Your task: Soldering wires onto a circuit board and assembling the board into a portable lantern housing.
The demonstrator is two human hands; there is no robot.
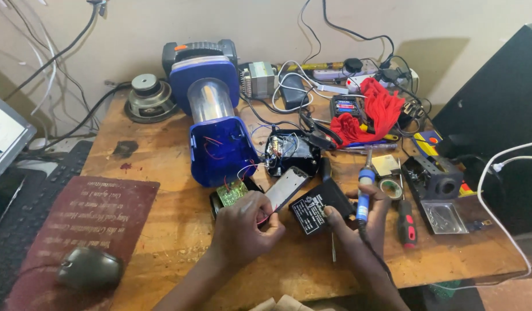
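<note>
My left hand pinches thin red and white wires that run from a green circuit board beside an opened blue lantern. In my right hand sits a blue soldering iron, its tip pointing up and away from me. A black power adapter lies between my two hands. Just beyond it rests a silver rectangular panel, with an open black electronics case full of wiring behind.
A red-handled screwdriver, tape roll, black metal stand, red cloth, loose speaker, power strip and tangled cables crowd the wooden table. A computer mouse sits on a maroon pad at the left.
</note>
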